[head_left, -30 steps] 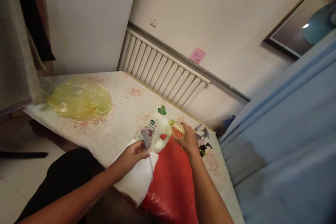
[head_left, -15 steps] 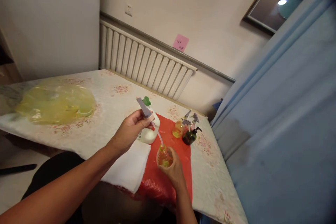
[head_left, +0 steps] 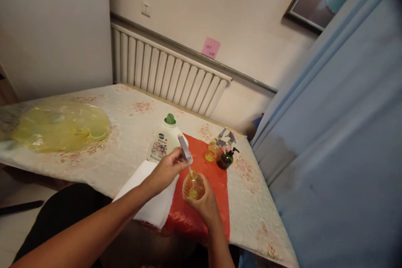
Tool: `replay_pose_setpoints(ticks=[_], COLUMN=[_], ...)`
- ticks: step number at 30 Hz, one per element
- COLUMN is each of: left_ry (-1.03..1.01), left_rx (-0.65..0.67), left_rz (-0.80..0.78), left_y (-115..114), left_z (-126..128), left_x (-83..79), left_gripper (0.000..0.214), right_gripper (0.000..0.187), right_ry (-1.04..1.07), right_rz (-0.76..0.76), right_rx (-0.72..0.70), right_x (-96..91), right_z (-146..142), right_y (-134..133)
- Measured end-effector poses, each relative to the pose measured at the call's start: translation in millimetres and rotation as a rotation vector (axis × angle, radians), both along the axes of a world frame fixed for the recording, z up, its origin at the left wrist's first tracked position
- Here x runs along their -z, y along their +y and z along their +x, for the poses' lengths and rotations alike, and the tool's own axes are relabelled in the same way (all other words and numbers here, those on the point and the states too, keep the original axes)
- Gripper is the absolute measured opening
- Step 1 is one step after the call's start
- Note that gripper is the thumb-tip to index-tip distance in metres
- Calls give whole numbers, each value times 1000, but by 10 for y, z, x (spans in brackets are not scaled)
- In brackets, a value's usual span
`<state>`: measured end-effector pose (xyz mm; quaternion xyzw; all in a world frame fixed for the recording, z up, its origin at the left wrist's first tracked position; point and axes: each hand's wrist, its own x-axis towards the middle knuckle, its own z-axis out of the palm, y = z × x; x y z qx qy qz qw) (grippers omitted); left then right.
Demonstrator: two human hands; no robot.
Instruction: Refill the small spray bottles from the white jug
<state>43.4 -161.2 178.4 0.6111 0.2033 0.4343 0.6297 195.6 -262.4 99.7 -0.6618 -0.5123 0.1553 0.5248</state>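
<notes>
Spray head (head_left: 184, 147): above the red sheet (head_left: 216, 205), pinched between your left hand's (head_left: 168, 170) thumb and fingers, its collar apart from the bottle's neck
Clear bottle (head_left: 189, 187): also above the red sheet, neck up, your right hand (head_left: 206, 206) curled around its side
Tube (head_left: 190, 171): seems to be entering the neck, so you look to be fitting the top; the next move calls for a steady bottle and the collar lowered square
White jug (head_left: 172, 136): at the red sheet's far left corner, with a dark oval logo and lettering too small to read
Pink note (head_left: 210, 47): on the wall beyond the red sheet, two handwritten lines you can't make out surely
</notes>
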Motion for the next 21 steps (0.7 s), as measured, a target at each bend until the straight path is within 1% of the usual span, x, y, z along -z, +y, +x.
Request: replay_pose_setpoints(ticks=[2,4,8,12,15,18,21], left_ry=[64,109,145,213,287,315,318], left_rx=[66,105,112,127,167,218,276], left_rz=[-2,-20,-3,79,158,236,258], left_y=[-55,-99,-115,-54,-11,13,43], left_z=[31,38,7,-35,-73,-111,-121], left_x=[97,161,224,280,294,270,257], left_gripper=[35,35,34,31,29,28,27], right_gripper=[65,58,53,47,52,60,57], right_ry=[24,30,16,-15,-4,43,99], right_rz=[-7,-20,-75,-97,-108,-127,-145], right_rx=[-35,-59,-40,-12,-14,-48,-98], right_x=[-81,-145,-202,-181,-158,-144,-99], right_z=[-61,-113,-195,-240,-247,-250,-245], right_y=[-1,-5,-21,-26,-33,-43,-35])
